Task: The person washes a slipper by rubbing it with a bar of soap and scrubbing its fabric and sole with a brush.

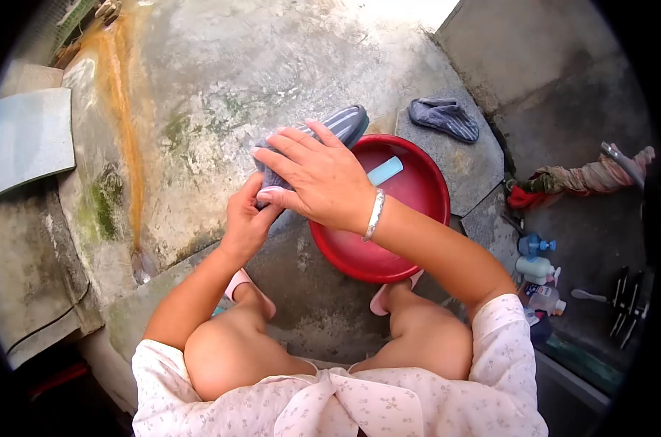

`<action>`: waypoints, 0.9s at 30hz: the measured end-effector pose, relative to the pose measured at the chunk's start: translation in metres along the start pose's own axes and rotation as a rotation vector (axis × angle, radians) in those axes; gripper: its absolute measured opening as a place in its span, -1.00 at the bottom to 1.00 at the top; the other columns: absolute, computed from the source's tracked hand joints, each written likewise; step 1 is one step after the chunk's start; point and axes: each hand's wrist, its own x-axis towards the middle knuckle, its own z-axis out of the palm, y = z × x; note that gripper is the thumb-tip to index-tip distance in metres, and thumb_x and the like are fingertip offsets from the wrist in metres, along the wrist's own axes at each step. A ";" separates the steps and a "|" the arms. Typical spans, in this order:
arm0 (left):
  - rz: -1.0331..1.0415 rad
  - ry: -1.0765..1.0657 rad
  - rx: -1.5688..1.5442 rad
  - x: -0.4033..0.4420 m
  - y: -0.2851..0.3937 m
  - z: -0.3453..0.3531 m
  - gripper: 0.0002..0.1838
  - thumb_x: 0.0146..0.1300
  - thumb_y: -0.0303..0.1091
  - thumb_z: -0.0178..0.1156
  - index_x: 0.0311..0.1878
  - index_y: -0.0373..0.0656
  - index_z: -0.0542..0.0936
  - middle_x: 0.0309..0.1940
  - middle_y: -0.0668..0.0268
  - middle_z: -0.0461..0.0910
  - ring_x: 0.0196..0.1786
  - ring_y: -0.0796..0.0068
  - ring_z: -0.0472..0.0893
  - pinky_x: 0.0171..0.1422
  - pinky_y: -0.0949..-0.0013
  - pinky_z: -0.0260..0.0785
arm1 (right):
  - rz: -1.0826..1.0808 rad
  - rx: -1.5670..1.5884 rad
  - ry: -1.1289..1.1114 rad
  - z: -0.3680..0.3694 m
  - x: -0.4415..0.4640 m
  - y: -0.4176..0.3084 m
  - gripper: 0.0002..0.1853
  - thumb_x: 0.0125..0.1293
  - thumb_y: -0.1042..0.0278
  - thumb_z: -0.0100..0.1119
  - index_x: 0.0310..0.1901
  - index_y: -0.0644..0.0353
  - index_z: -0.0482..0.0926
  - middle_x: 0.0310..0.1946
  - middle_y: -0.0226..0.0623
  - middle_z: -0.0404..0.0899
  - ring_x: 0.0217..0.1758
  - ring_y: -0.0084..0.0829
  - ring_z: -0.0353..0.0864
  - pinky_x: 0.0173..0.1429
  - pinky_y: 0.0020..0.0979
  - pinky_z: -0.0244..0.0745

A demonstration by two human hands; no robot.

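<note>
A grey-blue slipper with pale stripes (347, 122) is held up over the left rim of the red basin (438, 171). My left hand (249, 217) is closed on its near end, with the fingertips partly hidden. Across the middle of the slipper lies my right hand (323, 178), palm down, fingers stretched out and a silver bangle on the wrist. My hands cover much of the slipper. A light blue oblong piece (385, 170) rests in the basin; its kind is unclear. The matching striped slipper (445, 119) sits on the stone slab beyond the basin.
Several bottles (536, 269) stand along the right side, near a white spoon-like item (589, 296). A twisted cloth (578, 180) lies farther back. Pink slippers (261, 291) are on my feet. At left, a pale board (28, 142) leans over a concrete ledge.
</note>
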 end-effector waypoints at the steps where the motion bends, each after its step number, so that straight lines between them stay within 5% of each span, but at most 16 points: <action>1: 0.042 -0.071 0.162 -0.003 -0.002 -0.003 -0.66 0.20 -0.63 0.24 0.07 -0.27 0.52 -0.06 0.34 0.60 -0.05 0.63 0.55 0.04 0.47 0.42 | 0.013 -0.018 -0.129 0.006 0.009 -0.001 -0.45 0.41 -0.19 -0.08 0.19 0.05 0.53 0.10 -0.17 0.56 0.22 -0.20 0.49 0.36 -0.20 0.29; 2: 0.045 -0.016 -0.013 -0.006 -0.006 0.001 -0.71 0.18 -0.63 0.25 -0.01 -0.27 0.56 -0.11 0.34 0.62 -0.06 0.63 0.56 0.04 0.45 0.43 | 0.008 -0.013 -0.134 0.010 0.016 0.001 -0.45 0.41 -0.19 -0.08 0.19 0.05 0.53 0.10 -0.17 0.56 0.22 -0.20 0.49 0.36 -0.20 0.29; 4: 0.005 0.015 -0.002 -0.008 -0.012 -0.001 -0.73 0.18 -0.66 0.22 -0.04 -0.26 0.55 -0.13 0.35 0.60 -0.05 0.61 0.56 0.07 0.46 0.42 | 0.278 0.146 -0.750 0.008 0.035 0.005 -0.40 0.44 -0.30 -0.22 0.13 -0.02 0.59 -0.03 -0.10 0.63 0.10 -0.12 0.57 0.28 -0.24 0.37; 8: -0.072 -0.013 0.047 -0.015 -0.016 -0.014 -0.79 0.18 -0.67 0.21 -0.13 -0.24 0.54 -0.26 0.41 0.57 -0.17 0.67 0.53 -0.04 0.53 0.37 | 0.170 0.663 -0.850 0.044 0.008 0.055 -0.23 0.37 -0.46 -0.26 0.15 0.10 0.57 -0.03 0.08 0.62 0.06 0.00 0.59 0.19 -0.19 0.41; 11: -0.095 -0.040 0.217 -0.021 -0.013 -0.026 -0.82 0.18 -0.65 0.23 -0.17 -0.24 0.54 -0.36 0.44 0.56 -0.26 0.71 0.48 -0.15 0.56 0.32 | 0.250 0.669 -0.884 0.047 -0.013 0.078 -0.33 0.29 -0.27 0.16 0.22 0.13 0.53 0.09 -0.13 0.60 0.17 -0.18 0.56 0.23 -0.33 0.39; 12: -0.049 -0.040 0.324 -0.021 -0.008 -0.028 -0.84 0.18 -0.64 0.23 -0.19 -0.24 0.53 -0.41 0.46 0.55 -0.30 0.73 0.45 -0.20 0.57 0.29 | 0.250 0.674 -0.885 0.045 -0.009 0.074 -0.33 0.29 -0.27 0.16 0.22 0.13 0.53 0.09 -0.13 0.60 0.17 -0.18 0.56 0.23 -0.33 0.39; 15: 0.098 -0.019 0.394 -0.024 0.001 -0.031 -0.84 0.17 -0.66 0.23 -0.19 -0.26 0.53 -0.41 0.46 0.56 -0.29 0.72 0.47 -0.21 0.59 0.29 | 0.151 0.820 -0.843 0.038 -0.001 0.062 -0.41 0.25 -0.14 0.28 0.14 0.15 0.57 -0.04 -0.11 0.64 0.06 -0.21 0.60 0.14 -0.34 0.43; 19: -0.036 -0.009 0.344 -0.019 0.009 -0.037 -0.87 0.21 -0.58 0.24 -0.18 -0.23 0.55 -0.34 0.43 0.59 -0.24 0.70 0.51 -0.12 0.59 0.32 | 0.138 0.688 -0.651 0.031 -0.001 0.048 -0.54 0.30 -0.10 0.22 -0.11 0.21 0.60 -0.31 -0.04 0.62 -0.21 -0.15 0.63 -0.13 -0.27 0.44; 21: -0.299 -0.026 -0.105 -0.011 0.016 -0.038 -0.83 0.31 -0.31 0.23 -0.13 -0.19 0.57 -0.28 0.38 0.60 -0.16 0.66 0.54 0.01 0.52 0.35 | 0.220 0.484 -0.505 0.028 -0.007 0.043 -0.54 0.36 -0.11 0.12 -0.20 0.22 0.61 -0.34 -0.03 0.60 -0.26 -0.04 0.58 -0.19 -0.20 0.42; 22: -0.319 -0.014 -0.196 -0.011 0.005 -0.045 -0.60 0.41 -0.01 0.12 -0.08 -0.22 0.62 -0.18 0.32 0.64 -0.06 0.60 0.53 0.12 0.48 0.32 | 0.196 0.369 -0.382 0.031 -0.013 0.044 -0.52 0.42 -0.10 0.01 -0.34 0.22 0.60 -0.42 -0.06 0.59 -0.33 0.00 0.55 -0.27 -0.14 0.40; 23: -0.319 -0.015 -0.199 -0.011 0.000 -0.046 -0.60 0.41 -0.01 0.12 -0.08 -0.22 0.62 -0.18 0.32 0.64 -0.06 0.60 0.53 0.12 0.48 0.32 | 0.198 0.367 -0.384 0.034 -0.016 0.045 -0.52 0.42 -0.10 0.01 -0.34 0.22 0.60 -0.42 -0.06 0.59 -0.33 0.00 0.55 -0.27 -0.14 0.40; 25: -0.705 0.022 -0.300 -0.012 -0.006 -0.046 -0.36 0.43 0.20 -0.02 0.04 -0.29 0.60 -0.12 0.23 0.65 -0.03 0.51 0.55 0.20 0.42 0.30 | 0.279 0.275 -0.148 0.036 -0.019 0.044 -0.46 0.42 -0.13 0.00 -0.50 0.20 0.57 -0.53 -0.10 0.58 -0.40 -0.04 0.57 -0.33 -0.14 0.41; 27: -0.723 -0.104 -0.460 -0.007 -0.011 -0.039 -0.27 0.42 0.26 -0.08 0.07 -0.36 0.57 -0.06 0.16 0.65 0.00 0.39 0.59 0.22 0.34 0.37 | 0.171 0.206 0.016 0.038 -0.017 0.033 -0.53 0.38 0.00 0.10 -0.61 0.14 0.54 -0.62 -0.19 0.53 -0.50 -0.15 0.55 -0.42 -0.21 0.40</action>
